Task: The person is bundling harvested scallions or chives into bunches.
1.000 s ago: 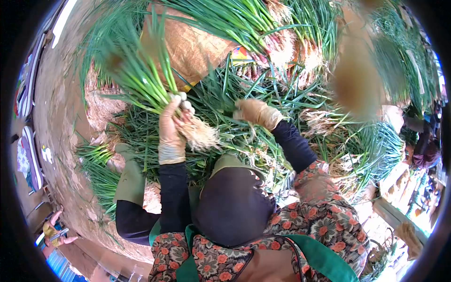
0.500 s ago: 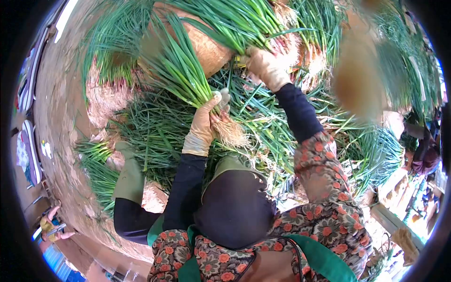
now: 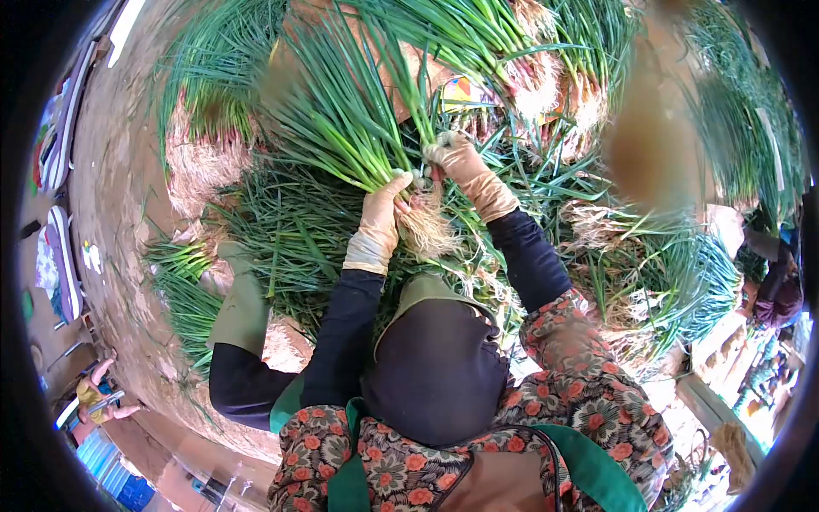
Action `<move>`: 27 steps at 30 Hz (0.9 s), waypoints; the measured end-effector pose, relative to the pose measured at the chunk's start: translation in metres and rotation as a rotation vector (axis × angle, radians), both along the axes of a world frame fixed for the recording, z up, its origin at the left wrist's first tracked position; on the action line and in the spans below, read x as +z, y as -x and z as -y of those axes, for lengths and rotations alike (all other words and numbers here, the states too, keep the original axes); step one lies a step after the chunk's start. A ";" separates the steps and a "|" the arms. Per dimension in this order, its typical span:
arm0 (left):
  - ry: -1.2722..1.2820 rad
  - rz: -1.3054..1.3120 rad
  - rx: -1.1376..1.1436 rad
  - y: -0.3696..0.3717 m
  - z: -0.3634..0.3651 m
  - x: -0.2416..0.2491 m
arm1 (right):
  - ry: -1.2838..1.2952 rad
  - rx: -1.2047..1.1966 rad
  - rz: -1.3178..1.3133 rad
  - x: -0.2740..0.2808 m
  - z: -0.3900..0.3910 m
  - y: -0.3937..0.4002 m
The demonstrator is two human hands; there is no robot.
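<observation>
My gloved left hand [image 3: 381, 209] is closed around a bunch of green onions [image 3: 354, 149] near the root end. Its leaves fan up and to the left, and pale stringy roots [image 3: 426, 226] hang out to the right of the fist. Close beside it, my gloved right hand [image 3: 461, 162] pinches a smaller bunch of green onion stalks [image 3: 415, 102] just above the roots, with the leaves pointing upward. Both hands are above a layer of loose green leaves [image 3: 294, 226]. A larger pile of green onions [image 3: 465, 34] lies past the right hand.
Bundled green onions with roots [image 3: 209, 154] stand at the left, and more bundles [image 3: 584, 77] lie at the upper right. Another person [image 3: 776, 286] is at the right edge. Brown ground [image 3: 128, 222] spreads at the left. A wooden beam [image 3: 721, 410] lies at lower right.
My right hand has come down and left from the large pile, bringing some stalks next to the left hand's bunch. The left hand has shifted slightly and keeps its hold.
</observation>
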State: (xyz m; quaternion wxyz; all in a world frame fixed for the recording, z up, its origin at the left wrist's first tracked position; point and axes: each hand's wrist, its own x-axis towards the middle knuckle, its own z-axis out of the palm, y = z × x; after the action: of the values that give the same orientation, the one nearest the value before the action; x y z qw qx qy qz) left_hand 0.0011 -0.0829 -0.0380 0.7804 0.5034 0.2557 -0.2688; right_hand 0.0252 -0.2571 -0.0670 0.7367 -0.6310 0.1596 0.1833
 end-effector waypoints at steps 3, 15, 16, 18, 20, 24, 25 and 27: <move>0.033 0.024 -0.062 0.001 -0.001 -0.007 | 0.359 0.107 0.365 0.017 -0.017 0.010; -0.066 0.233 -0.359 0.009 -0.013 0.013 | -0.080 0.332 0.044 0.015 -0.009 0.015; -0.068 0.232 -0.342 0.010 -0.011 0.012 | -0.062 0.298 0.051 0.014 -0.012 0.018; -0.067 0.229 -0.323 0.006 -0.011 0.009 | -0.230 0.067 -0.057 0.012 -0.020 0.029; -0.083 0.246 -0.281 0.002 -0.006 0.011 | -0.437 -0.195 -0.136 0.006 -0.031 0.034; -0.025 0.132 -0.177 0.002 -0.004 0.015 | -0.814 -0.523 -0.115 0.009 -0.031 0.031; -0.033 0.140 -0.211 0.001 -0.007 0.014 | -0.739 -0.397 -0.186 0.007 -0.027 0.027; -0.057 0.142 -0.254 0.006 -0.009 0.010 | -0.576 -0.142 -0.331 0.003 -0.016 0.016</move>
State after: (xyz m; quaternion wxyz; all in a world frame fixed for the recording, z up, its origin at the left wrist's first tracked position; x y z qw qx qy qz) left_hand -0.0046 -0.0736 -0.0280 0.7416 0.5714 0.1419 -0.3217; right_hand 0.0091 -0.2412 -0.0639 0.8598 -0.3459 0.2621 0.2690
